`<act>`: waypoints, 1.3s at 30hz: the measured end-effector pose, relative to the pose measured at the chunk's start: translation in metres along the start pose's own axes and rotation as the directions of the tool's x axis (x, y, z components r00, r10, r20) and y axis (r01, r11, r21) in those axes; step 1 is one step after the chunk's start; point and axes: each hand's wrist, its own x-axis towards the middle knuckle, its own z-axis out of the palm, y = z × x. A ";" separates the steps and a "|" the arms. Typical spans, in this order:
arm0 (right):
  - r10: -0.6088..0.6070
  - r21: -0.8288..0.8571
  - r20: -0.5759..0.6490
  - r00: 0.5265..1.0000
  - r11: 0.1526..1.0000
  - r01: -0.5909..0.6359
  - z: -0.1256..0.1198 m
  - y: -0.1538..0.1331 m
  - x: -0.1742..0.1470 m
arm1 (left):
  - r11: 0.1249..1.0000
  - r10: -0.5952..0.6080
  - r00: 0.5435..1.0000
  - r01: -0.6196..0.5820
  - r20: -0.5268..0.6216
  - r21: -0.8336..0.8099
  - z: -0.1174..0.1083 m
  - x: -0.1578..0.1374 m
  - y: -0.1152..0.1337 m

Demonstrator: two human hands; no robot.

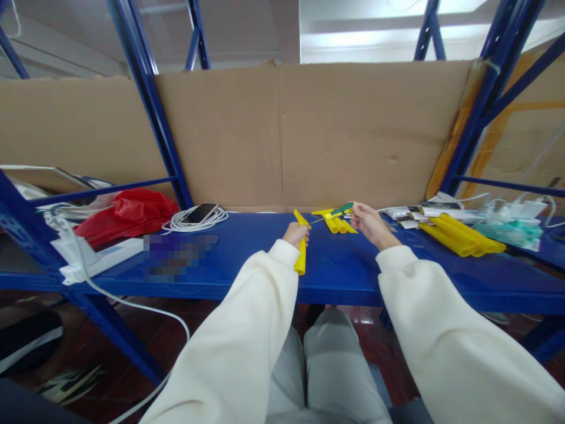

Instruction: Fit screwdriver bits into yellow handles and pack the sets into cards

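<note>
cardboard panels wall off the far side of this blue worktop, with blue uprights standing either side. print on the black-and-white packets at the right, and it's too small for me to read! now the count: one yellow tube in my left hand, fingers wrapped round its middle, both ends poking out, over the front part of the worktop. one green-handled tool in my right hand, gripped by the handle, thin shaft aimed left, its tip right up at the tube; whether they touch, i can't tell. behind that shaft, a cluster of yellow pieces, three at least, partly covered by the tool. over right, a pile of yellow tubes, three or more, blocking some of the packets, a pale green bag just beside. and out left: one phone on a coil of white cable, one red bag, one long white bar.
</note>
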 end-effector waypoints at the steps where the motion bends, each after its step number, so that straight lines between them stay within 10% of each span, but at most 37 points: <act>1: -0.005 0.006 0.011 1.000 1.000 0.005 0.000 0.000 0.000 | 1.000 0.001 1.000 -0.001 -0.003 0.002 0.000 -0.001 0.001; 39: -0.017 -0.059 -0.054 0.998 0.998 0.014 0.002 0.000 -0.002 | 1.000 -0.001 1.000 0.001 0.004 0.008 0.001 -0.003 0.001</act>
